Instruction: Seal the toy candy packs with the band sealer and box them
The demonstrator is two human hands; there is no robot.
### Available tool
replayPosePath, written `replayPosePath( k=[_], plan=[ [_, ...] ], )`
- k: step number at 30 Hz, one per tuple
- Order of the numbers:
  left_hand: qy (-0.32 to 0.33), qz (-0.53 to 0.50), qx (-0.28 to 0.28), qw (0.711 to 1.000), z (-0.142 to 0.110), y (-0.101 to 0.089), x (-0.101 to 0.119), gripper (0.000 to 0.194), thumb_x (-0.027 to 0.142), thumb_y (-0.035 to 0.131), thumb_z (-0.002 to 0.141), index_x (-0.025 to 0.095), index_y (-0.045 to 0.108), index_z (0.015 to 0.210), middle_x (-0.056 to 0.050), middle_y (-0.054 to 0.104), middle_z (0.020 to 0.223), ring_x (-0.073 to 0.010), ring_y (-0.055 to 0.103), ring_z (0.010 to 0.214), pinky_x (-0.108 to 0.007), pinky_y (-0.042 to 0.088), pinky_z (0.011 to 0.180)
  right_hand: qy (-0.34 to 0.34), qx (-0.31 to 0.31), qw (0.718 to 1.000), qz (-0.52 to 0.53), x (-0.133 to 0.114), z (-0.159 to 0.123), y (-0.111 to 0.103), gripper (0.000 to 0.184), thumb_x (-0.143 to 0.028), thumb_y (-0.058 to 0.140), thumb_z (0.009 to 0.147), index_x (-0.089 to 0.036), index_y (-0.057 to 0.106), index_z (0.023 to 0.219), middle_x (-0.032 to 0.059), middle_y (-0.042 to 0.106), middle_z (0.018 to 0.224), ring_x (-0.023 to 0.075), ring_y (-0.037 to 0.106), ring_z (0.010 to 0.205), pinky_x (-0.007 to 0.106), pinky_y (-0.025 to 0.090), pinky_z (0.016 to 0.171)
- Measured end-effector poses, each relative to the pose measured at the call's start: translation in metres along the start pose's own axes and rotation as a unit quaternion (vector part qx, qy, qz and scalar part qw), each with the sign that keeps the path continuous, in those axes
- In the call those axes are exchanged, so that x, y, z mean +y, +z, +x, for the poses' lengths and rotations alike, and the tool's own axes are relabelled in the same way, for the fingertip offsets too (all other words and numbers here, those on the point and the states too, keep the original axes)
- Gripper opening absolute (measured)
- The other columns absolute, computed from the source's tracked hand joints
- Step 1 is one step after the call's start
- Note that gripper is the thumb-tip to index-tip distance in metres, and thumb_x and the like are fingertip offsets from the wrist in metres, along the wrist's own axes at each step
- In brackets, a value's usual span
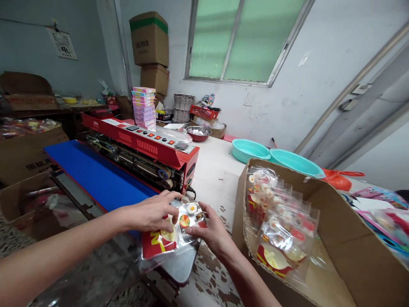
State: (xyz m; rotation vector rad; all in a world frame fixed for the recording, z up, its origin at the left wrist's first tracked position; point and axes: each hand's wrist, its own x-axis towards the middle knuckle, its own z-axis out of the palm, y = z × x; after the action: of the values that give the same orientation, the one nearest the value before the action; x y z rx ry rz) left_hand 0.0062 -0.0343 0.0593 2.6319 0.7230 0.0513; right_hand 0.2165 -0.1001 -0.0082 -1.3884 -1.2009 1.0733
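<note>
A clear plastic packet [179, 228] with small round toys and a red card lies on a metal plate at the near end of the red sealing machine [150, 147]. My left hand [151, 211] rests on the packet's left part, fingers bent and pressing down. My right hand [212, 230] grips the packet's right edge between thumb and fingers. The blue conveyor belt [96, 175] runs away to the left from the packet.
A cardboard box [348, 238] at my right holds several similar packets [281, 221]. Two teal basins [275, 155] sit behind it on the white table [217, 170]. Stacked cartons [150, 42], pink boxes [143, 106] and a bowl [198, 133] stand at the back.
</note>
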Motion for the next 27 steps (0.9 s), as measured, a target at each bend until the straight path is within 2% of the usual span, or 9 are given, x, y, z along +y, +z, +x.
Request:
replayPosePath(
  k=[4,6,9,14,17,19,22,24,27],
  plan=[
    [-0.018,0.108,0.055,0.992,-0.006,0.011,0.001,0.015,0.033,0.055,0.084,0.028,0.066,0.094,-0.001,0.023,0.153,-0.0339,0.030,0.132,-0.051,0.036,0.098,0.015,-0.003,1.000,0.017,0.002,0.001,-0.002,0.081,-0.029,0.085,0.046,-0.018,0.053,0.119,0.0097,0.061,0.118,0.0301,0.055,0.112,0.043,0.043,0.099],
    [0.017,0.132,0.048,0.990,-0.008,0.014,0.003,0.020,0.031,0.054,0.085,0.034,0.065,0.103,0.002,0.018,0.155,-0.0336,0.026,0.135,-0.053,0.036,0.098,0.026,-0.015,0.999,0.027,0.001,0.001,-0.004,0.082,-0.029,0.085,0.046,-0.017,0.051,0.120,0.0105,0.059,0.120,0.0293,0.054,0.112,0.042,0.042,0.100],
    [0.052,0.106,0.023,0.993,-0.009,0.017,0.005,0.025,0.037,0.052,0.087,0.041,0.062,0.109,0.005,0.018,0.155,-0.0310,0.027,0.136,-0.051,0.035,0.100,0.031,-0.034,0.999,0.025,-0.002,0.001,-0.007,0.082,-0.027,0.085,0.046,-0.017,0.051,0.120,0.0102,0.058,0.122,0.0286,0.053,0.113,0.041,0.040,0.101],
    [-0.026,0.113,0.039,0.993,-0.008,0.020,0.005,0.027,0.043,0.050,0.086,0.027,0.061,0.105,-0.003,0.025,0.154,-0.0334,0.025,0.138,-0.056,0.031,0.103,0.038,-0.041,0.998,0.020,-0.006,0.002,-0.008,0.084,-0.027,0.085,0.044,-0.015,0.052,0.120,0.0116,0.058,0.121,0.0279,0.054,0.111,0.040,0.042,0.099],
    [-0.010,0.083,0.031,0.996,-0.006,0.017,0.007,0.022,0.036,0.048,0.087,0.024,0.060,0.102,-0.003,0.026,0.154,-0.0301,0.024,0.138,-0.052,0.030,0.106,0.042,-0.042,0.998,0.005,-0.010,0.002,-0.006,0.085,-0.026,0.087,0.041,-0.015,0.053,0.118,0.0112,0.060,0.118,0.0274,0.056,0.107,0.040,0.044,0.096],
    [0.018,0.041,0.007,0.999,-0.003,0.014,0.008,0.015,0.026,0.051,0.084,0.024,0.061,0.094,-0.002,0.026,0.153,-0.0280,0.025,0.137,-0.048,0.030,0.108,0.036,-0.054,0.998,-0.002,-0.013,0.003,-0.005,0.084,-0.026,0.087,0.039,-0.016,0.055,0.116,0.0097,0.061,0.117,0.0268,0.057,0.106,0.040,0.044,0.097],
    [0.049,-0.012,-0.021,0.999,0.000,0.010,0.007,0.017,0.015,0.055,0.076,0.024,0.062,0.089,-0.002,0.029,0.150,-0.0270,0.023,0.138,-0.047,0.026,0.110,0.027,-0.072,0.997,-0.011,-0.014,0.003,-0.005,0.085,-0.028,0.088,0.040,-0.016,0.055,0.118,0.0091,0.062,0.118,0.0273,0.057,0.108,0.041,0.043,0.098],
    [0.050,-0.040,-0.016,0.998,0.001,0.010,0.005,0.017,0.015,0.056,0.076,0.024,0.062,0.089,-0.002,0.030,0.149,-0.0274,0.021,0.138,-0.047,0.024,0.111,0.019,-0.054,0.998,-0.039,-0.011,0.003,-0.007,0.086,-0.033,0.087,0.044,-0.016,0.052,0.121,0.0109,0.060,0.121,0.0288,0.055,0.111,0.043,0.042,0.100],
    [0.030,-0.078,0.022,0.996,0.000,0.012,0.003,0.013,0.016,0.057,0.078,0.024,0.061,0.088,-0.001,0.033,0.145,-0.0260,0.022,0.136,-0.043,0.025,0.111,-0.017,-0.008,0.995,-0.097,-0.004,0.000,-0.011,0.074,-0.046,0.078,0.060,-0.017,0.052,0.123,0.0123,0.055,0.127,0.0303,0.050,0.117,0.047,0.039,0.102]
  ],
)
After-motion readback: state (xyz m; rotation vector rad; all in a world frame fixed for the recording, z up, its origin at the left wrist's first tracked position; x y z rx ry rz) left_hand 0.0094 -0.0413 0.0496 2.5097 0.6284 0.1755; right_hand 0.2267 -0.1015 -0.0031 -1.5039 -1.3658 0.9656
